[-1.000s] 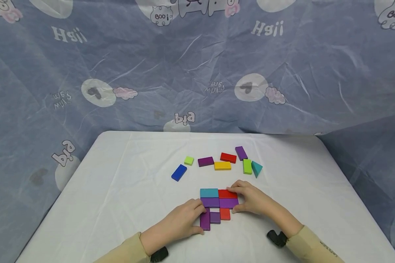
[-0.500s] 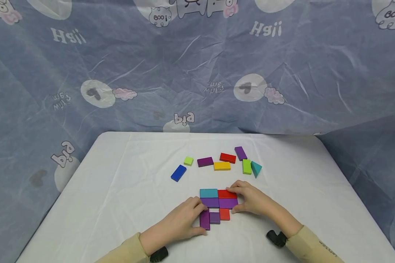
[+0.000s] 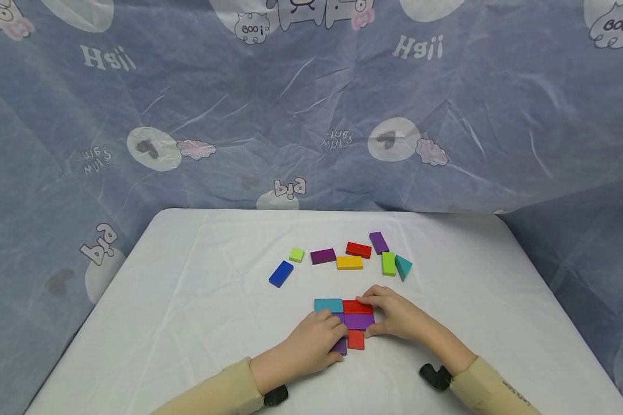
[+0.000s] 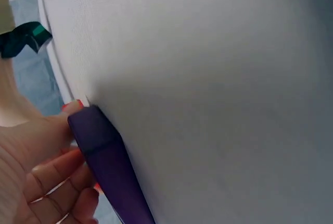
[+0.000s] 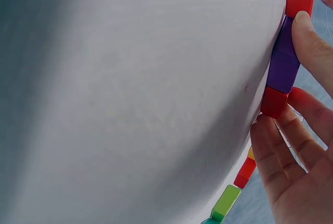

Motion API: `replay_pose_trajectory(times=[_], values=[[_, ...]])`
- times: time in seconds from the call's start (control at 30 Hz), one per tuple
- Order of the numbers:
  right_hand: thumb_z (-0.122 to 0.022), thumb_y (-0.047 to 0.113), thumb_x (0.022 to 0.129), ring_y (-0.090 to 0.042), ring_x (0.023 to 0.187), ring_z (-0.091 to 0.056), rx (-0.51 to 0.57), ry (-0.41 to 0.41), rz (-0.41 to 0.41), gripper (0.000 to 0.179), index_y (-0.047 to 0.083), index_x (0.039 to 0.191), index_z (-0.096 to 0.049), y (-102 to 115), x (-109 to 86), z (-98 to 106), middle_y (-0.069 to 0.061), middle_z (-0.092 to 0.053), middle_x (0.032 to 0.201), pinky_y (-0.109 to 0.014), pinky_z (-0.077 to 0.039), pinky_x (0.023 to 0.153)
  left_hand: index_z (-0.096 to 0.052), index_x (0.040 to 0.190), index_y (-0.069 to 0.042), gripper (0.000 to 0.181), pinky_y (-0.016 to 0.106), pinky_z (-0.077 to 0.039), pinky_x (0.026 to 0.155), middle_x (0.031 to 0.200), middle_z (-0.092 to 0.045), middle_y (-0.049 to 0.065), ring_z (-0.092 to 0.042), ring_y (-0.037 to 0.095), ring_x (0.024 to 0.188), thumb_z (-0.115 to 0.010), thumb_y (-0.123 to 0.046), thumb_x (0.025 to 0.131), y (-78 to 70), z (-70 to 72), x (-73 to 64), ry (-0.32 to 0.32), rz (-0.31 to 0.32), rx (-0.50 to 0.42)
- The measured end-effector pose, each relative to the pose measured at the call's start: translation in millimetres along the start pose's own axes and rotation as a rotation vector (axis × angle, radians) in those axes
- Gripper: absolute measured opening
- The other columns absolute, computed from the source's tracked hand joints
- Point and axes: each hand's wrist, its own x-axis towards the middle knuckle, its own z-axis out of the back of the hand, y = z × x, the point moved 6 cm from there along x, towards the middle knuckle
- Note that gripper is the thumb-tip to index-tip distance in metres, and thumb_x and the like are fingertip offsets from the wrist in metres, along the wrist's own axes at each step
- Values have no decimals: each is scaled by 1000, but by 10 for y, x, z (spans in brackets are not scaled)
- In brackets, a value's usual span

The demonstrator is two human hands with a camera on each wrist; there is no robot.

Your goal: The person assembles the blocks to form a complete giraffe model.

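Observation:
A flat group of blocks lies near the table's front: a teal block [image 3: 328, 305], a red block [image 3: 357, 307], a purple block [image 3: 359, 321] and a small red block [image 3: 356, 340]. My left hand [image 3: 311, 343] pinches a small purple block [image 3: 340, 347], thumb at its near edge, fingers at its far side. That hand covers a dark purple block [image 4: 112, 166], seen long in the left wrist view. With the thumb at the purple block's near corner and fingertips at the red block's far edge, my right hand [image 3: 394, 311] holds both from the right.
Behind the group lie loose blocks: a blue block [image 3: 281, 274], a small green cube [image 3: 297, 255], a yellow block [image 3: 349, 263], a green block [image 3: 388, 264], a teal triangle [image 3: 403, 267], plus red and purple ones. A patterned blue cloth [image 3: 270, 104] hangs behind the white table [image 3: 197, 276].
My left hand has moved right, from the dark purple block over to the small purple block. The small red block has shifted slightly right. The right hand has stayed in place.

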Motion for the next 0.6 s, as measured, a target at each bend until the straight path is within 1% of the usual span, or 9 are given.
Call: replay_pose_trajectory(times=[0.13,0.27,0.4,0.53,0.6], values=[[-87,33,74,-19,110,-56,6,3,-11,66,9,131,-64,6,3,-7,2,-61,114,-42,-55,95,-68,113,-20,38,18,-42,76,105,-68,-8,-53,7,97,-77,-42,84,-31,-17,32,8,15,33],[-87,34,74,-18,109,-56,5,2,-17,66,10,131,-65,14,11,-3,2,-61,113,-42,-55,95,-69,111,-21,35,18,-41,75,103,-68,-8,-53,7,95,-77,-42,84,-28,14,9,-22,22,8],[-87,34,74,-18,109,-56,-3,-1,-9,66,10,131,-64,23,18,4,2,-61,114,-42,-55,95,-69,111,-21,35,18,-44,77,103,-68,-9,-54,6,95,-78,-40,83,-7,85,-78,-54,29,-76],[-87,34,74,-19,110,-56,-6,-5,-10,66,10,131,-64,21,10,7,2,-61,114,-43,-54,96,-69,109,-20,35,19,-49,83,102,-69,-11,-57,3,92,-81,-37,81,0,142,-202,-55,24,-192],[-87,34,73,-19,110,-56,-2,-4,-19,66,10,131,-65,14,2,3,2,-61,114,-44,-54,96,-70,107,-21,34,20,-51,85,100,-69,-12,-57,0,90,-82,-35,80,-6,155,-264,-51,22,-233]])
